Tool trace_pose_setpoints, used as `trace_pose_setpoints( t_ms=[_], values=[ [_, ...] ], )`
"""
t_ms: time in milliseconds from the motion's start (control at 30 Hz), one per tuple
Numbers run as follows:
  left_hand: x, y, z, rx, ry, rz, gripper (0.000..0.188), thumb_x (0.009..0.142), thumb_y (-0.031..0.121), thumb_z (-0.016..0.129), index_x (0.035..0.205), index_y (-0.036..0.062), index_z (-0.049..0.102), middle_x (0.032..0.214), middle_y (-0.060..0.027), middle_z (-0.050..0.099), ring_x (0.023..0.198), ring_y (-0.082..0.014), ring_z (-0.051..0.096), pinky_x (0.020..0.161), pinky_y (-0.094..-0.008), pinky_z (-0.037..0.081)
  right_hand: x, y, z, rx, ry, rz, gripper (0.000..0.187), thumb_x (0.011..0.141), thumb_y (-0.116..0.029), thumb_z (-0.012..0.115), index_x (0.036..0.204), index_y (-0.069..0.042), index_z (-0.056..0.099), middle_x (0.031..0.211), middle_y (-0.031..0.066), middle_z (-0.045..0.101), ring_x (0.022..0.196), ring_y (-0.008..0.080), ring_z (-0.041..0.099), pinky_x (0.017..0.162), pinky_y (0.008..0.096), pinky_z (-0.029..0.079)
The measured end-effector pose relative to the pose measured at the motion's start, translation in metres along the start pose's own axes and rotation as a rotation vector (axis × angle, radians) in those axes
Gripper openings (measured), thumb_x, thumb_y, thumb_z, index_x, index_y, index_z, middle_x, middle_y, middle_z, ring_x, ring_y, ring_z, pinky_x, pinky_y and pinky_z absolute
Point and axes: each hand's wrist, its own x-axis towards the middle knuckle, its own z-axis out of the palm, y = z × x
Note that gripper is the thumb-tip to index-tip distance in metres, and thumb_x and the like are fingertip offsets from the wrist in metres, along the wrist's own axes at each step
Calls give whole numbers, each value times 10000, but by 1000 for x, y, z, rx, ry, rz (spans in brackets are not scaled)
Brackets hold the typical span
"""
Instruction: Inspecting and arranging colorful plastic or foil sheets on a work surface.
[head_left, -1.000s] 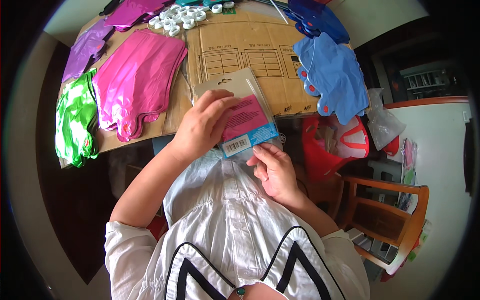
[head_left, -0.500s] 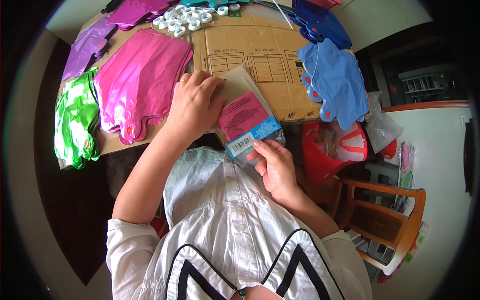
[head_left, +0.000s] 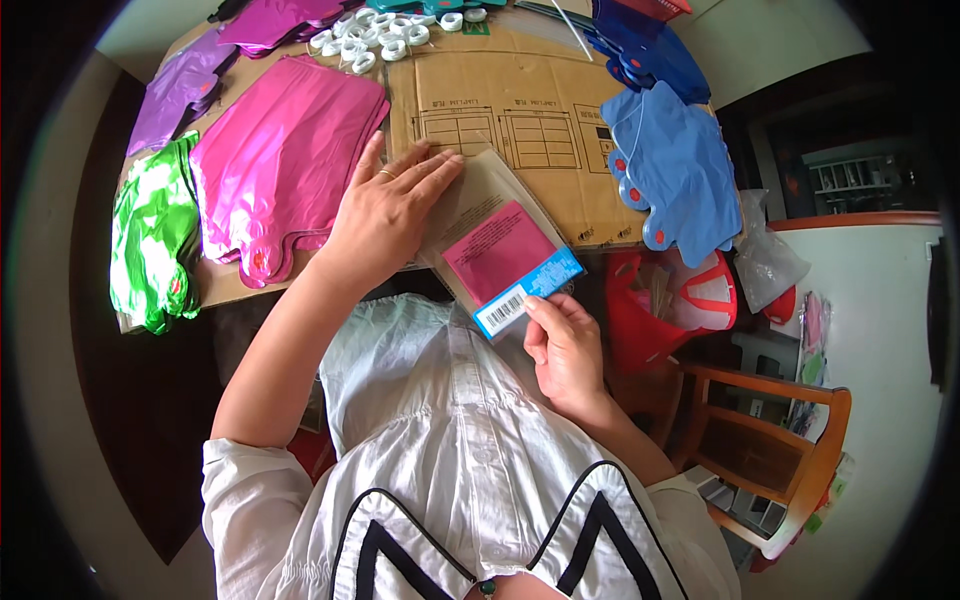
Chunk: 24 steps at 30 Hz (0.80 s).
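Observation:
A clear plastic packet (head_left: 496, 252) lies tilted over the near edge of the cardboard, its lower end sticking out toward me. Inside it are a folded pink sheet and a blue card strip with a barcode label. My left hand (head_left: 385, 205) rests with fingers stretched out along the packet's upper left side, palm down. At the lower end, my right hand (head_left: 566, 345) pinches the blue-strip edge between thumb and fingers. Just left of my left hand lies a stack of flat, shiny pink foil balloons (head_left: 285, 160).
Green (head_left: 155, 230), purple (head_left: 180, 85) and light blue (head_left: 680, 165) foil balloons flank the cardboard sheet (head_left: 500, 75). White ribbon rolls (head_left: 365, 40) sit at the far side. Below the right edge are a red bin (head_left: 640, 325) and a wooden chair (head_left: 770, 440).
My left hand's bent fingers have straightened and flattened on the packet. The packet and my right hand have shifted slightly right and toward me.

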Motion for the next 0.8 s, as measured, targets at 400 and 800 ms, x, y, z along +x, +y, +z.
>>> trace_pose_setpoints(
  t_ms=[400,800],
  values=[
    [20,-34,-3,130,-40,46,376,899,118,531,1266,121,617,1375,-32,569,1387,-256,406,1186,-495,198,-20,13,-63,79,-63,164,68,913,-92,649,938,-37,617,762,49,612,568,75,466,538,212,354],
    [-24,82,-19,-443,13,-239,277,766,170,729,1017,76,662,914,-70,596,855,-270,549,749,-378,399,4,15,-59,76,-256,146,198,926,-116,633,1108,-41,614,1042,81,678,841,156,646,727,291,523]
  ],
)
